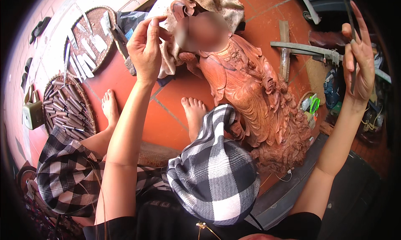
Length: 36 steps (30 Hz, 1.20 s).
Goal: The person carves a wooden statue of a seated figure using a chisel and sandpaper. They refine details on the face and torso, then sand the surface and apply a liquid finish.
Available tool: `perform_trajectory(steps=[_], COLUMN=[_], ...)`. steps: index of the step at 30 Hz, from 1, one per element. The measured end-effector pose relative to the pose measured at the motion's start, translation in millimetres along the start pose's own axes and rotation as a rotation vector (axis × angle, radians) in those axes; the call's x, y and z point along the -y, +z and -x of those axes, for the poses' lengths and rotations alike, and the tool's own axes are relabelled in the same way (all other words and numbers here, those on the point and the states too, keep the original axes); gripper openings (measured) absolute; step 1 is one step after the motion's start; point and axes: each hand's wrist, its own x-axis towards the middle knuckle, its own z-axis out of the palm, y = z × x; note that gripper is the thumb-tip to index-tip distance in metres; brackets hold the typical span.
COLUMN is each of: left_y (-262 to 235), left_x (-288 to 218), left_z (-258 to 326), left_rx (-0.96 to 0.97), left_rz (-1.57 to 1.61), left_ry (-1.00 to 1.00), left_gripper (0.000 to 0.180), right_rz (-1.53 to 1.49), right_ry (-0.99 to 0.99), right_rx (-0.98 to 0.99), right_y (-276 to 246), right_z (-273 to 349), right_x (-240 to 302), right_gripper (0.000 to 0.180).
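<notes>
A reddish-brown carved wooden statue of a robed figure (244,98) lies tilted on the floor in front of me, its head end on a pale spotted cloth (227,1). Its head area is blurred. Beside that end, my left hand (146,47) is raised with loosely bent fingers and no visible object in it. Out to the right, my right hand (359,64) is lifted and grips a long, thin dark strip (353,33), perhaps a file, with one finger pointing up. The strip stands nearly upright, well apart from the statue.
At the left, one woven basket (112,16) carries several pale flat blades; another (92,114) is full of dark cylindrical handles. A curved wooden bar (300,47) crosses a wooden strip (284,66) at the right. Green-handled scissors (314,104) lie near the statue's base.
</notes>
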Motion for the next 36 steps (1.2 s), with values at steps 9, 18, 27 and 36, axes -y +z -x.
perform_trajectory(steps=[9,18,27,36], left_y=[-5,8,27,18], left_x=[0,-13,-18,-12], left_z=[-4,14,29,52], left_rx=[-0.149,0.017,0.284,0.004], left_rz=[-0.131,-0.082,-0.068,0.124], left_ry=[-0.047,-0.065,-0.006,-0.277], left_gripper=[0.030,0.026,0.051,0.024], right_rz=[-0.403,-0.418,0.170,0.117], right_ry=[0.023,0.364,0.175,0.222], right_rx=[0.145,0.414,0.835,0.848], right_y=[-26,34,55,55], right_z=[-69,-115,-131,-132], right_x=[-74,-148,-156,-161], right_gripper=[0.024,0.026,0.008,0.010])
